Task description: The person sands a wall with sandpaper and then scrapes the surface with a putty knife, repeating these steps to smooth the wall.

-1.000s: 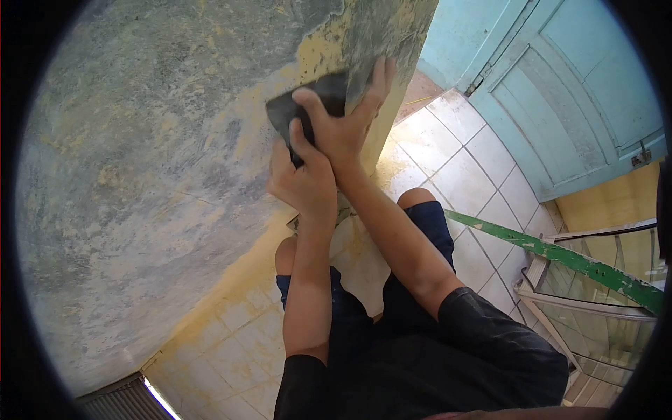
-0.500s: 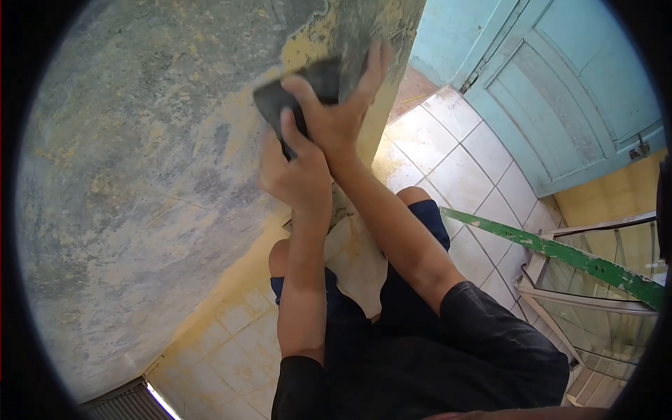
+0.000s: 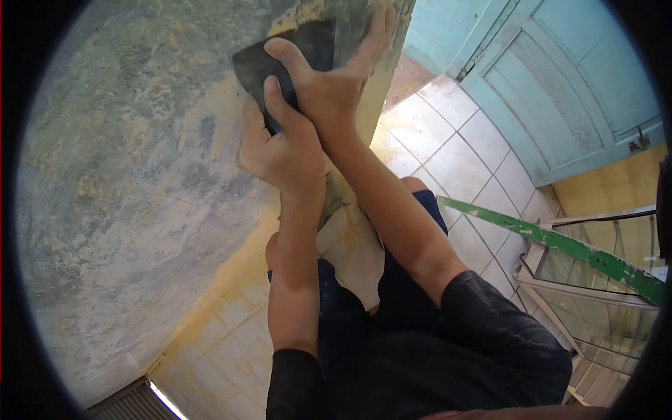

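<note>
A black, wide-bladed scraper [image 3: 313, 45] lies against the patchy grey-and-yellow wall [image 3: 133, 140], its broad edge toward the top. Around its narrow lower part, my left hand [image 3: 281, 150] is closed, thumb pointing up along the tool. Just above and to the right, my right hand [image 3: 327, 94] grips the scraper too, its thumb pressed on the blade's near face. The other fingers of that hand stretch up beside the blade near the wall's edge, and part of them is hidden. My wrists nearly touch.
Beyond the wall's corner is a white tiled floor [image 3: 462, 168] with yellowish dust. A light-blue door [image 3: 560, 91] stands at the upper right. On the right are a green wooden bar [image 3: 560, 241] and framed glass panes [image 3: 595, 322]. A ribbed dark grille [image 3: 126, 404] is at the lower left.
Both hands and the scraper have shifted up and to the left in view, still against the wall. The view itself has moved slightly.
</note>
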Motion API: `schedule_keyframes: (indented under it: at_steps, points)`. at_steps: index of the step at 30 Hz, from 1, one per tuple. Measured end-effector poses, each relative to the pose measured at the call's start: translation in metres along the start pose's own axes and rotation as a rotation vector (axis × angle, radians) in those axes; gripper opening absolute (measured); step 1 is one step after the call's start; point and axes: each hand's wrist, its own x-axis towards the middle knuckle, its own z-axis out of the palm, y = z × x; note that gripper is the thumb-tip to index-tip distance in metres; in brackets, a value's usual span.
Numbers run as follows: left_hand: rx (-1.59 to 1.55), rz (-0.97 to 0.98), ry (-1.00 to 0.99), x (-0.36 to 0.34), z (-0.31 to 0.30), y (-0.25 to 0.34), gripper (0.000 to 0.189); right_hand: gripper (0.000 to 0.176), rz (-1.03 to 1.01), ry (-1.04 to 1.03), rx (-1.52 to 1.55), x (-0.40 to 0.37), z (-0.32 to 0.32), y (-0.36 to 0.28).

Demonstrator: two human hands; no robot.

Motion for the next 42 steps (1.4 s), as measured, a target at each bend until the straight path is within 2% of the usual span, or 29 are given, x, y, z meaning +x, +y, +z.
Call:
schedule_keyframes:
  at_steps: [3,5,8,12,14,16,18,20,21,22,24,27,29,31,32,36,38,42]
  points:
    - [-0.083,-0.045,0.038,-0.005,0.002,0.000,0.029,0.132,-0.055,-0.033,-0.068,-0.011,-0.002,0.010]
    - [-0.005,-0.123,-0.036,-0.028,-0.006,-0.011,0.029,0.131,-0.040,-0.058,-0.094,-0.038,-0.013,0.027]
    - [-0.030,-0.143,-0.093,-0.033,-0.011,-0.020,0.029,0.130,-0.020,-0.061,-0.108,-0.037,-0.016,0.028]
    - [0.034,0.008,-0.033,0.006,-0.001,-0.001,0.030,0.131,-0.041,0.001,-0.021,0.003,0.000,0.001]
    - [-0.143,-0.146,-0.035,0.016,0.001,0.009,0.031,0.131,-0.016,0.002,-0.009,0.003,0.002,-0.003]
    - [-0.048,-0.069,-0.021,0.005,-0.002,0.001,0.031,0.131,-0.018,0.006,0.020,0.001,0.001,-0.001]
    - [0.046,0.009,-0.005,-0.017,-0.009,-0.010,0.031,0.130,-0.029,-0.103,-0.096,-0.021,-0.012,0.013]
    - [-0.110,-0.169,-0.083,-0.039,-0.017,-0.019,0.030,0.130,-0.017,-0.114,-0.121,-0.040,-0.015,0.025]
    - [-0.109,-0.173,-0.094,-0.037,-0.017,-0.016,0.030,0.129,0.005,-0.127,-0.157,-0.042,-0.020,0.018]
    - [-0.092,-0.098,-0.036,-0.028,-0.012,-0.014,0.029,0.129,-0.001,-0.124,-0.156,-0.034,-0.018,0.014]
    - [-0.072,-0.013,0.041,0.002,-0.002,-0.002,0.028,0.128,0.046,-0.051,-0.027,-0.006,-0.005,0.002]
    - [-0.046,-0.022,-0.033,0.026,-0.007,0.015,0.026,0.135,-0.055,0.010,0.121,0.021,0.008,-0.007]
    - [-0.002,-0.006,-0.034,0.019,-0.003,0.009,0.027,0.135,-0.087,0.034,0.063,0.008,0.007,0.001]
    - [-0.039,-0.019,-0.008,-0.011,-0.004,-0.009,0.029,0.134,-0.054,-0.066,-0.019,-0.015,-0.005,0.012]
    - [-0.068,-0.036,0.009,-0.023,-0.008,-0.016,0.030,0.133,-0.122,-0.062,-0.028,-0.035,-0.008,0.031]
    - [-0.074,-0.160,-0.051,-0.025,-0.016,-0.013,0.031,0.130,-0.034,-0.111,-0.163,-0.032,-0.016,0.014]
    - [0.006,-0.021,-0.036,0.009,-0.012,0.004,0.032,0.130,-0.035,-0.014,-0.025,0.001,-0.003,-0.005]
    - [-0.113,-0.052,-0.021,0.021,-0.010,0.015,0.031,0.129,-0.090,0.068,0.005,0.009,0.004,-0.011]
